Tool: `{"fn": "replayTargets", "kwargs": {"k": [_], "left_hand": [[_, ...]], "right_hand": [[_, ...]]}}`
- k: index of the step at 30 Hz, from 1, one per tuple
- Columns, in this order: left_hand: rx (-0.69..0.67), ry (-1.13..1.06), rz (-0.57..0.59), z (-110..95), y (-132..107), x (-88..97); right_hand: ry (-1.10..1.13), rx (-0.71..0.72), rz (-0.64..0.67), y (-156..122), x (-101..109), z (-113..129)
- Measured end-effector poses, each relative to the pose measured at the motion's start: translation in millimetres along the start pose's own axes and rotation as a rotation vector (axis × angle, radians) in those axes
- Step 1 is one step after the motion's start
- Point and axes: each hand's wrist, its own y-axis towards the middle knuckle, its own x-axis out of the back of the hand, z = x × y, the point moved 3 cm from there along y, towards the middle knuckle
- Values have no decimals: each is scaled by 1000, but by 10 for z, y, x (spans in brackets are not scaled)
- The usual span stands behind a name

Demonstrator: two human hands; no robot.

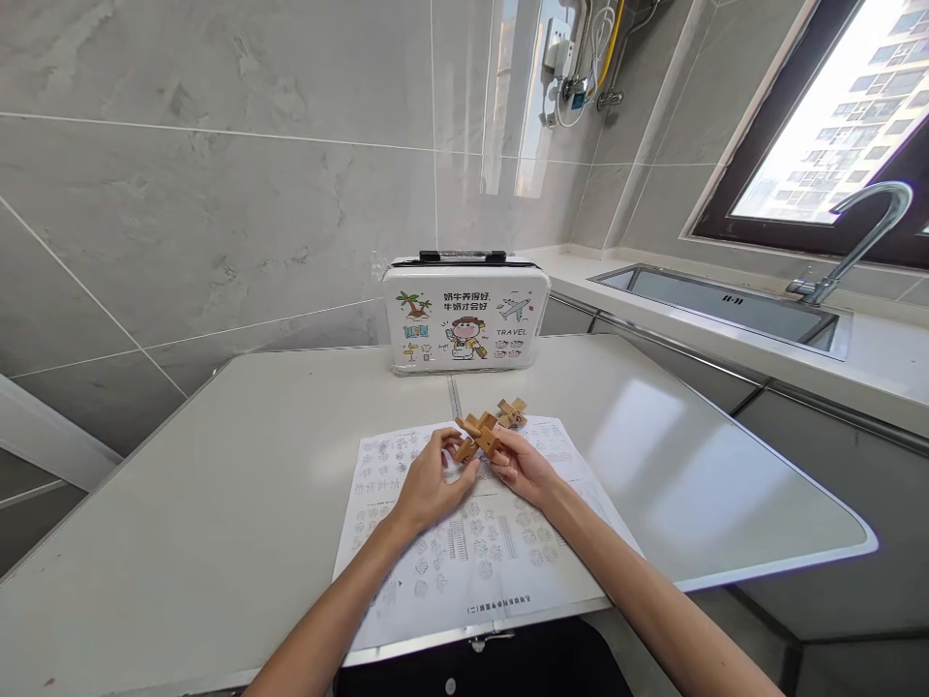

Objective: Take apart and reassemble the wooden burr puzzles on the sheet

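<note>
A wooden interlocking puzzle [480,436] made of crossed sticks is held just above a printed instruction sheet [479,542] on the white table [218,503]. My left hand [430,484] pinches its left end with curled fingers. My right hand [521,467] grips its right side from beneath, fingers closed. A second small wooden piece [512,410] lies on the sheet just behind the puzzle, to the right of my hands.
A white tin case [465,315] with cartoon travel pictures stands upright at the table's back edge against the tiled wall. To the right runs a counter with a steel sink [715,302] and a curved tap [860,237] under a window.
</note>
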Motion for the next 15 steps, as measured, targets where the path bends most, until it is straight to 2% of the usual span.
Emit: {"fn": "replayTargets", "kwargs": {"k": [2,8,15], "left_hand": [[13,-51,-25,34,5,-10],[66,-240,42,21,-7,-25],[39,-321,5,-31,-6,-20]], "right_hand": [[-18,2,26,-3,-12,-10],[-87,-18,94,-30,-55,-64],[-111,-10,89,-41,-99,-61]]}}
